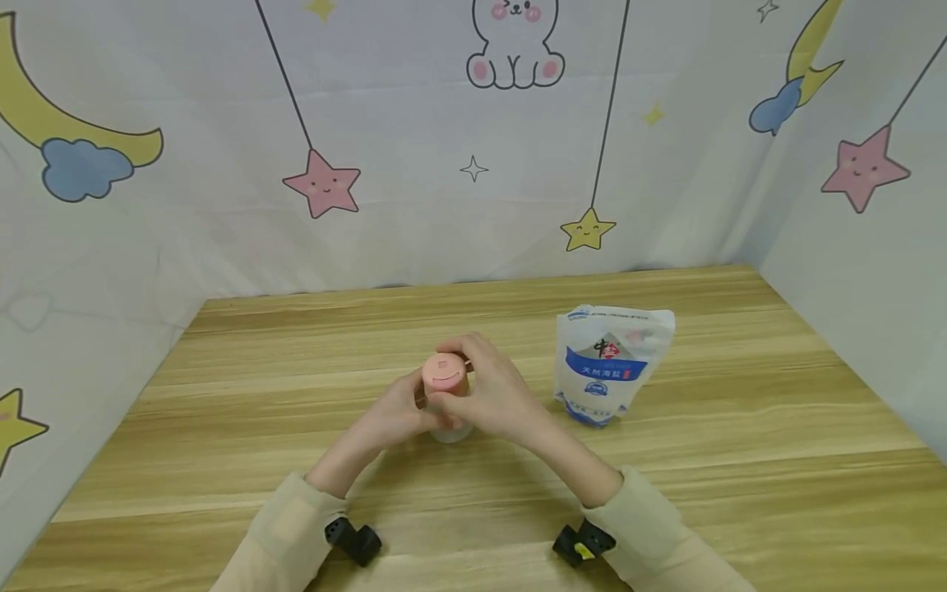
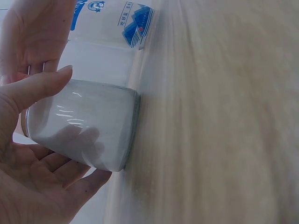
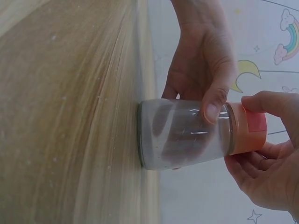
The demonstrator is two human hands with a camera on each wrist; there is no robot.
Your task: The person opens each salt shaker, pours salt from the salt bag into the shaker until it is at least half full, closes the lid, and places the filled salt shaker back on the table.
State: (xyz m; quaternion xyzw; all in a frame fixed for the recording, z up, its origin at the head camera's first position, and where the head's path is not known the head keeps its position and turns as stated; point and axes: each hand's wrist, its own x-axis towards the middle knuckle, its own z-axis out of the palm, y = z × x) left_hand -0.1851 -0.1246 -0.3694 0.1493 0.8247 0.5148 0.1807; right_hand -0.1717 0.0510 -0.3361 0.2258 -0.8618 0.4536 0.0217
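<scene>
A clear glass seasoning jar (image 3: 184,133) stands upright on the wooden table, with a pink-orange cap (image 1: 445,372) on top. My left hand (image 1: 395,413) grips the glass body, thumb on one side and fingers wrapped round the other, as the left wrist view shows. Up at the cap, my right hand (image 1: 499,390) pinches it between thumb and fingers. The glass (image 2: 84,123) looks hazy, and the left fingers show through it. To the right of both hands stands a white and blue salt pouch (image 1: 610,362).
The wood-grain table (image 1: 244,395) reaches to a white cloth backdrop (image 1: 414,214) with printed stars, moons and a bear. Cloth walls also rise at the left and right. A small black camera (image 1: 353,541) sits on the left wrist and another black camera (image 1: 583,543) on the right.
</scene>
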